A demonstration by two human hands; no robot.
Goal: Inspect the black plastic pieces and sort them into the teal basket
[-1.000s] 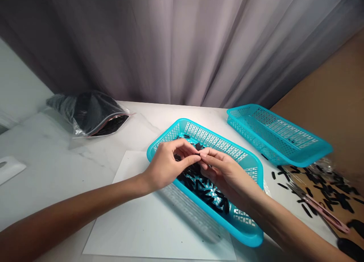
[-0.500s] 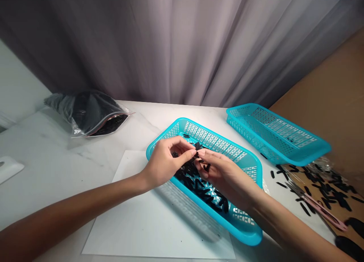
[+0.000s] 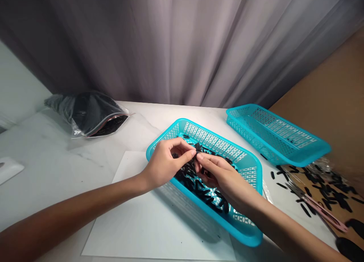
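A turquoise perforated plastic basket [image 3: 212, 138] lies on a white sheet, holding a heap of small black elongated pieces [image 3: 193, 182]. Over the basket, my left hand [image 3: 167, 163] and my right hand [image 3: 223, 178] meet, their fingertips pressed together at the near side of the heap. A small dark piece seems pinched between them, though the fingers mostly hide it. The hands also hide part of the heap.
A second turquoise basket [image 3: 273, 135] stands to the right on the white marble table [image 3: 85, 156]. Black pieces and pink-handled scissors [image 3: 318, 209] lie on cardboard at the right. A zip bag of black pieces [image 3: 88, 114] sits at the back left, before a grey curtain.
My right hand has curled in slightly closer to my left, and the fingers have shifted a little over the heap. Both baskets and the bag stay in place.
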